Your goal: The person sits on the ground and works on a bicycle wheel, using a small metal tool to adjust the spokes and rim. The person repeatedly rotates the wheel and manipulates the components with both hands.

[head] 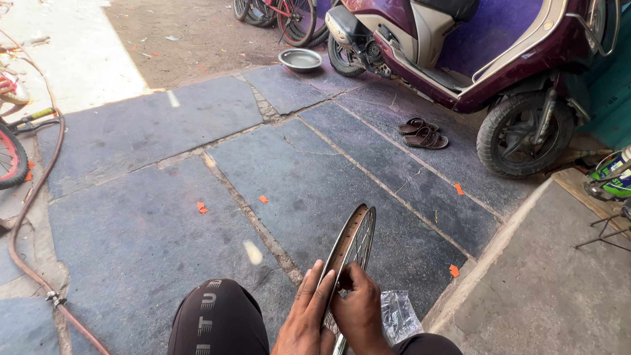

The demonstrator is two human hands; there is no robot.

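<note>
Steel bicycle wheel rim point(351, 246), bare of tyre and laced with spokes, stands upright on edge between the person's knees, its top tilted slightly away from the camera over the grey stone paving point(151, 230). Left hand point(304, 315) lies flat against the near side of the rim, fingers together and extended, steadying it. Right hand point(358, 309) is closed on the rim edge, fingertips pinched at the inner face near the spoke ends; whether a small part sits between those fingertips cannot be told. A crumpled clear plastic bag point(399, 315) rests on the paving just beside the right hand. Risk assessment: the rim is supported only by the two hands and a narrow contact line below, so a loosened flat-hand brace would probably let it roll or tip sideways onto the stone. A slip of the pinching fingers could drop any small fitting into the paving joints, where recovery would be difficult. Fingers close to the spokes could be nipped if the wheel turns. Further off stand a maroon scooter point(473, 59), a pair of brown sandals point(424, 133), a metal bowl point(300, 59) and a reddish hose point(29, 217) along the left edge.
</note>
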